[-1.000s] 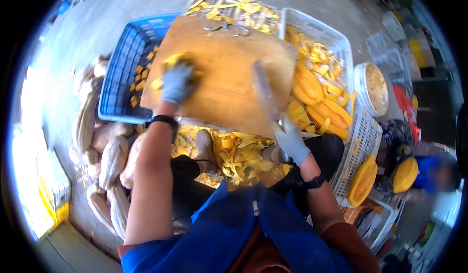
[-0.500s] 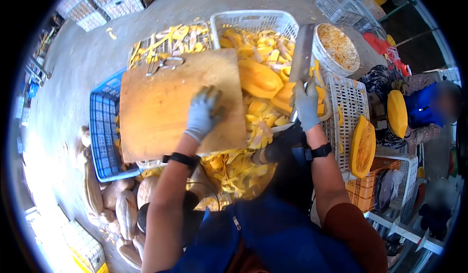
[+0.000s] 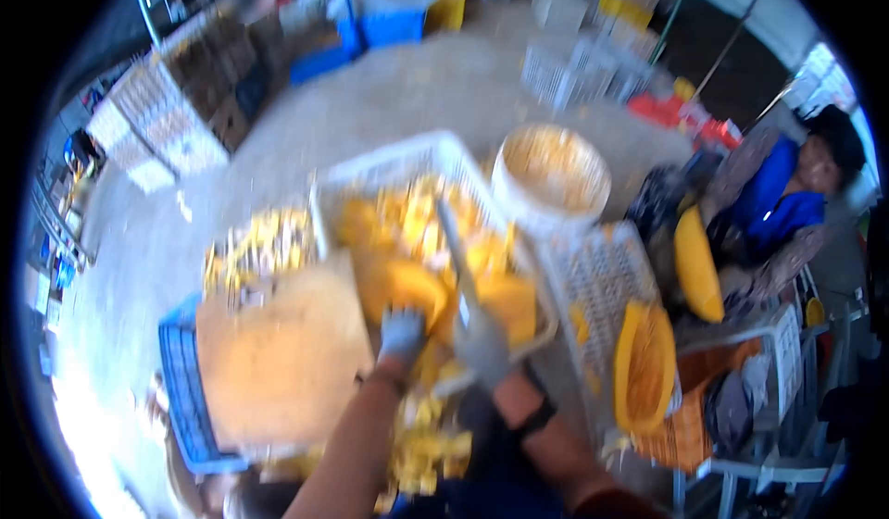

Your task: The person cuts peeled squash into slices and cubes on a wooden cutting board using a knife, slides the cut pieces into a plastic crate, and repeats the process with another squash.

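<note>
Pumpkin half [image 3: 419, 284] lies in white crate [image 3: 407, 152] right of board [image 3: 278, 362]; left hand [image 3: 403, 334] touches it, closure indeterminable. Right hand [image 3: 482, 343] grips knife [image 3: 455, 246]. Peeling appears done; half remains unsliced.

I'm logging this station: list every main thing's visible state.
Knife: held, blade pointing away.
White crate: uncovered, loaded with yellow pieces.
Pumpkin piece: lying in that crate.
Left hand: gloved, at that piece; grip too blurred to tell.
Right hand: gloved, closed on the knife.
Blue crate: partly covered by the cutting board.
Bucket: uncovered, holding yellowish bits.
Pumpkin half: cut open.
</note>
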`<state>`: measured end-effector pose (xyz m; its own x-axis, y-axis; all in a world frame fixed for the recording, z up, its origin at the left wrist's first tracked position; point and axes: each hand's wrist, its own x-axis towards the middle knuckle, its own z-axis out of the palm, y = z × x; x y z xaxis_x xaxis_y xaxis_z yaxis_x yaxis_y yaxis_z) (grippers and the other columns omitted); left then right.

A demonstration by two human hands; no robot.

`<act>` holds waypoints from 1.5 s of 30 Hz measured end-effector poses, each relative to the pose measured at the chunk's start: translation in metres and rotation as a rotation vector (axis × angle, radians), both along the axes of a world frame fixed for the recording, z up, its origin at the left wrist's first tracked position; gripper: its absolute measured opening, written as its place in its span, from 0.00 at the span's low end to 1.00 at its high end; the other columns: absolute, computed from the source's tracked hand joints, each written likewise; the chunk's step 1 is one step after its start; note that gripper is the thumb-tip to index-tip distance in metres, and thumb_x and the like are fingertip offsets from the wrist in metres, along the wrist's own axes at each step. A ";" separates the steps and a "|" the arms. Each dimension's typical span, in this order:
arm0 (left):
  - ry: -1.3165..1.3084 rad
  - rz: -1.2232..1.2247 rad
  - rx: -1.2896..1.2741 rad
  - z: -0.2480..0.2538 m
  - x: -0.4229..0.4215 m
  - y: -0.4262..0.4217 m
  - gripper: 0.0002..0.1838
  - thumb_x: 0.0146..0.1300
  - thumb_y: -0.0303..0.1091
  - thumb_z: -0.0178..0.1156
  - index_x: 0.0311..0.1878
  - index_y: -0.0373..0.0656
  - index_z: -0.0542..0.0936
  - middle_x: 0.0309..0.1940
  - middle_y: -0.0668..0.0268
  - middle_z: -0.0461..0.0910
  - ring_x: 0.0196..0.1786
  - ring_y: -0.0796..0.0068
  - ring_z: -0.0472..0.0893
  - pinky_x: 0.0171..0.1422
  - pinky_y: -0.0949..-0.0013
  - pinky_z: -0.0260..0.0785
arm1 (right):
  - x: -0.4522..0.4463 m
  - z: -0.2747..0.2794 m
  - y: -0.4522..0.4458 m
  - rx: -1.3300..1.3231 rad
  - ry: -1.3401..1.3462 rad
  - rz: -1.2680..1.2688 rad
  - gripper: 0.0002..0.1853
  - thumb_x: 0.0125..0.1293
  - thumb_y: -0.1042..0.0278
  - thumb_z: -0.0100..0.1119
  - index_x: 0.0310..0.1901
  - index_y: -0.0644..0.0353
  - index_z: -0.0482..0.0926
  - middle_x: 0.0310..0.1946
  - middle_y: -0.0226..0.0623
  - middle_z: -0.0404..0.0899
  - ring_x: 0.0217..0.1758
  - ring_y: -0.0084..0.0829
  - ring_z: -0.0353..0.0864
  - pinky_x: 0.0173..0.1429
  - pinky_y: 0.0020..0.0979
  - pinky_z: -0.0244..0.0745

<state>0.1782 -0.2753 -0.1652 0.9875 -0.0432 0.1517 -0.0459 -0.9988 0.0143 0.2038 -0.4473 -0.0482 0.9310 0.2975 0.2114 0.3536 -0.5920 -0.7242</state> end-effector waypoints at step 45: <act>-0.378 0.928 -2.317 0.095 -0.266 0.036 0.20 0.65 0.40 0.61 0.56 0.40 0.75 0.48 0.54 0.80 0.51 0.60 0.80 0.54 0.61 0.76 | -0.046 0.014 0.065 0.305 0.386 0.356 0.27 0.68 0.64 0.53 0.67 0.59 0.63 0.34 0.40 0.81 0.24 0.25 0.74 0.33 0.28 0.74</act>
<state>-0.0882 -0.2391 -0.0702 0.5972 0.5554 -0.5787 -0.0794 0.7588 0.6464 0.1580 -0.3827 -0.0337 0.8120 0.5836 0.0032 0.1700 -0.2314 -0.9579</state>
